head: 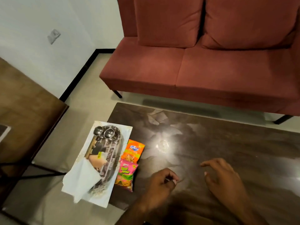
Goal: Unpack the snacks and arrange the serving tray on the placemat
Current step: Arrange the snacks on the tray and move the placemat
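The left hand (160,184) floats just over the dark table (211,143) with its fingers curled in, thumb tip pressed to the first finger. Whether something tiny is pinched there cannot be told; it holds none of the snacks. The right hand (222,176) hangs over the table too, fingers spread and loose, holding nothing.

At the far left corner of the table lies the white placemat (126,132), and part of it sticks out past the table's left edge. The shiny metal tray (113,153) sits on it, long and oval. Two small metal bowls (103,132) stand side by side at the tray's far end. A white napkin (81,181) is draped over the near end and hangs off the mat (the mirror-like tray shows blurry reflections, so what else lies in it is hard to tell).

Just right of the mat lie two snack bags, end to end and touching. The orange bag (134,151) is farther away, and the pink and green bag (127,176) is nearer. The pink and green one is near the left hand, on its left, but not touching it. Both bags look shut.

Right of the bags the tabletop is bare and shiny. A red sofa (194,65) stands behind the table.
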`<state>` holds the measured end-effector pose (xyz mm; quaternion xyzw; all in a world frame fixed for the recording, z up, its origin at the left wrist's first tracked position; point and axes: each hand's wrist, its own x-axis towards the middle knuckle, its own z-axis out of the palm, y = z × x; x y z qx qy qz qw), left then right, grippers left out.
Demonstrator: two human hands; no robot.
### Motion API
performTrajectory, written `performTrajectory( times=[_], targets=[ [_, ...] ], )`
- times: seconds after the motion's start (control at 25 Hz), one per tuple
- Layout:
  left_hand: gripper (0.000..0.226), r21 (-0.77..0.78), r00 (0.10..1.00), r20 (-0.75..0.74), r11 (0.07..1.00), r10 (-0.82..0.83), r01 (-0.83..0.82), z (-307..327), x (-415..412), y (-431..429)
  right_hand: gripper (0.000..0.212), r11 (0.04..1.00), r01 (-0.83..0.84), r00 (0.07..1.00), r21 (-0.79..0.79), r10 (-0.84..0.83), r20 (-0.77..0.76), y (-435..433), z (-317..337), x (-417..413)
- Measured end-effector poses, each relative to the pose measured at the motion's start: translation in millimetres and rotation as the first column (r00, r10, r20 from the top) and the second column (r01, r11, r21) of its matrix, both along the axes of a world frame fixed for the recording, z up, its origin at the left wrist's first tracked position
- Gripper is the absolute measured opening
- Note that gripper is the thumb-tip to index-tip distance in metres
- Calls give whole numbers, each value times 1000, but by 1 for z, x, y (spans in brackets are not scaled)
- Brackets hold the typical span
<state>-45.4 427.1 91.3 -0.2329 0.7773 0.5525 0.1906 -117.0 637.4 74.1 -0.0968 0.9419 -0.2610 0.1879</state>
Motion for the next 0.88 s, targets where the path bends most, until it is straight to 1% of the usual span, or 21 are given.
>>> performTrajectory(
  times=[0.16,0.24,0.4,0.52,0.6,0.68,0.72,0.8,0.88],
  targets=[
    [19,16,999,3,999,50,-50,-26,8,-107,37,1000,-17,995,-15,19,99,-109,-21,8],
    [16,24,997,34,997,76,-77,-38,15,-146,37,999,-44,990,-7,44,136,-150,-27,13],
    [13,67,985,78,985,154,-159,-59,20,-201,34,991,-134,978,9,131,161,-207,-44,18],
    [11,56,973,84,974,214,-220,-76,29,-230,30,980,-199,965,21,192,181,-239,-56,26],
    [13,53,964,108,967,243,-250,-86,34,-243,28,973,-230,959,0,226,173,-256,-61,32],
    [14,50,960,125,964,253,-260,-98,40,-259,30,957,-288,948,-25,289,132,-272,-69,38],
    [15,39,960,127,966,250,-257,-104,44,-267,31,949,-313,941,-35,315,125,-278,-72,41],
    [17,-21,962,123,970,242,-241,-113,53,-283,31,942,-334,924,-45,336,180,-288,-79,47],
    [17,-161,963,111,961,245,-226,-123,64,-302,31,940,-338,907,-53,340,249,-296,-86,52]
  ],
)
